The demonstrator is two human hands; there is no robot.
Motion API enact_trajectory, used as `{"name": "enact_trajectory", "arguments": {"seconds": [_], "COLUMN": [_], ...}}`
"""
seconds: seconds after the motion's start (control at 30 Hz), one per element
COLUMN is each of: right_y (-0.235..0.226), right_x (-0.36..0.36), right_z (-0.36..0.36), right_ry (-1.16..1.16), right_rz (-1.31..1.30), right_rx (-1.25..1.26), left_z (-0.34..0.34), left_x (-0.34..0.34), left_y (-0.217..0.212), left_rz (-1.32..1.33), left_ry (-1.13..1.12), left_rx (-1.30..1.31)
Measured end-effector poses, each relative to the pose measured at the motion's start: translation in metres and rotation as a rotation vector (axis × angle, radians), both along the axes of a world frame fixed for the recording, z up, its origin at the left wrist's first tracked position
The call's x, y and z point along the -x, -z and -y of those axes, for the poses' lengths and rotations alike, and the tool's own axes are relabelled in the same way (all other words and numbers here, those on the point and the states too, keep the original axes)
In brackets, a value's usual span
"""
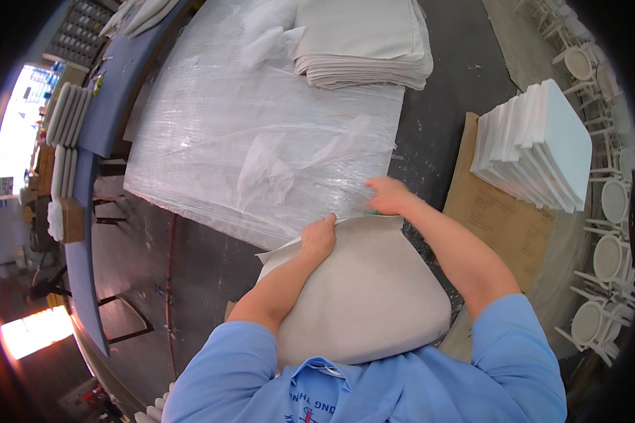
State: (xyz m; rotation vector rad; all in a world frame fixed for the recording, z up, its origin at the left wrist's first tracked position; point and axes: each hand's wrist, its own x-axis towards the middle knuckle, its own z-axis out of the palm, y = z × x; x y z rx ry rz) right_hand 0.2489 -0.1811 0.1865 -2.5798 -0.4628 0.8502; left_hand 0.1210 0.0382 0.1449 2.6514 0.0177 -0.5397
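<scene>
Left hand (319, 237) closed on the far edge of a pale beige, fabric-covered cushion (367, 292), broad and rounded, fingers bunched at the cloth lip. Cushion lay directly nearer the person than that grip, its wide end against the blue short-sleeved shirt (430, 384). Right hand (391, 197) hung just right of the grip and a little beyond it, near the cushion's far right corner. Its fingers were blurred; I could not tell whether they held anything. A small green thing (372, 212) showed under them, too smeared to identify.

Left of and beyond the grip: a broad, flat surface wrapped in clear plastic film (190, 141), a crumpled loose fold (264, 169) standing up on it. Farther beyond: a neat stack of flat beige fabric pieces (360, 35). Well to the right of the grip: a leaning row of white foam-like slabs (536, 148) beside flattened brown cardboard (497, 222).

Risks, as I judged them: the cloth edge could slip or bunch if the left fingers slackened while the right hand pulled. Uneven pull could skew the cover across the corner. Loose film lay close enough to snag under the lip. With the body seemingly the main brace, leaning back could let the cushion slide.
</scene>
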Motion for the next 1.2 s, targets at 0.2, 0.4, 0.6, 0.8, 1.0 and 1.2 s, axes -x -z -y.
{"name": "enact_trajectory", "arguments": {"seconds": [0.2,0.4,0.6,0.8,1.0,1.2], "right_y": [0.018,0.066,0.068,0.075,0.018,0.050], "right_x": [0.032,0.088,0.081,0.083,0.060,0.085], "right_z": [-0.084,-0.071,-0.083,-0.065,-0.048,-0.051], "right_ry": [0.134,0.411,0.443,0.306,0.057,0.438], "right_rz": [-0.777,-0.071,-0.014,-0.056,-0.333,-0.002], "right_rx": [0.184,-0.135,-0.207,-0.211,0.202,0.158], "left_z": [-0.010,-0.010,-0.010,-0.015,-0.092,-0.071], "left_x": [0.000,-0.003,-0.004,-0.002,0.044,0.056], "left_y": [0.009,0.015,0.034,0.013,-0.024,0.000], "left_rz": [0.005,-0.059,0.079,-0.069,-0.346,-0.156], "left_ry": [-0.008,-0.006,-0.106,-0.073,-0.104,-0.310], "left_rx": [0.032,0.064,0.116,0.110,0.033,-0.168]}}
